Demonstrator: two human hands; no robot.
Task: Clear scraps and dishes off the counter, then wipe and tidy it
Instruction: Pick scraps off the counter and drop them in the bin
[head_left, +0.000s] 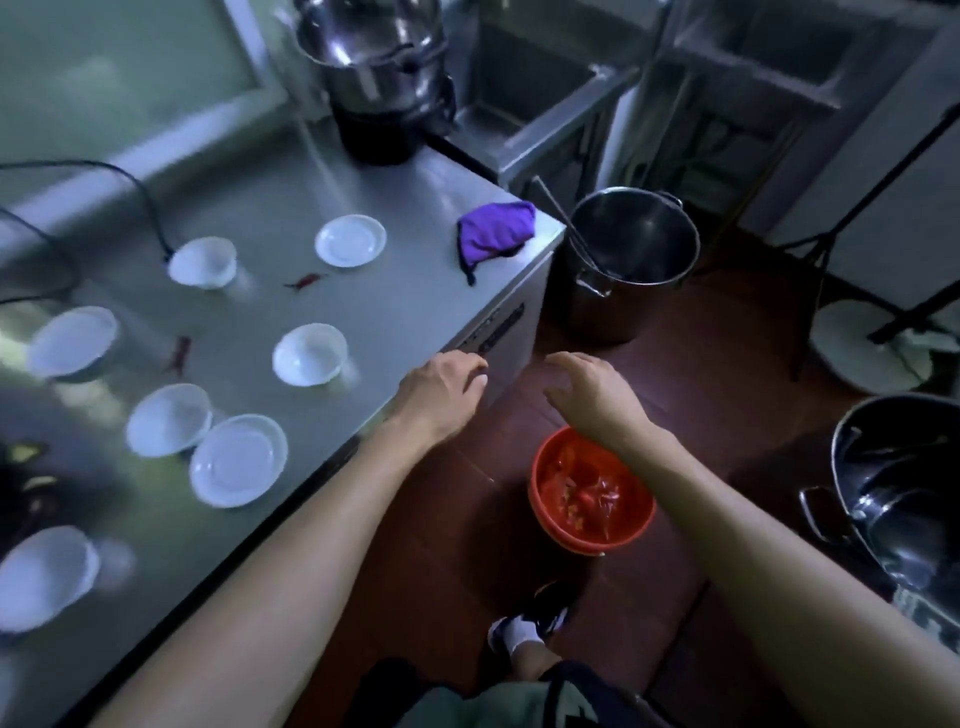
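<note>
1. The steel desk (291, 208) carries seven white dishes: shallow plates (350, 241) and (238, 460), and bowls (202, 262), (310, 355), (72, 341), (169, 420), (47, 577).
2. Two red chili scraps lie between them, one (305, 281) near the far plate, one (179, 353) beside the left bowl.
3. A purple cloth (496, 232) sits at the desk's far right corner.
4. The left hand (441, 389) hovers at the desk's near edge, fingers loosely spread, holding nothing.
5. The right hand (592, 395) hangs open above the floor, over a red bucket (592, 488) holding red scraps.
6. A steel stockpot (631, 260) stands on the floor beside the desk; a stacked steel steamer (382, 67) stands at the desk's far end.
</note>
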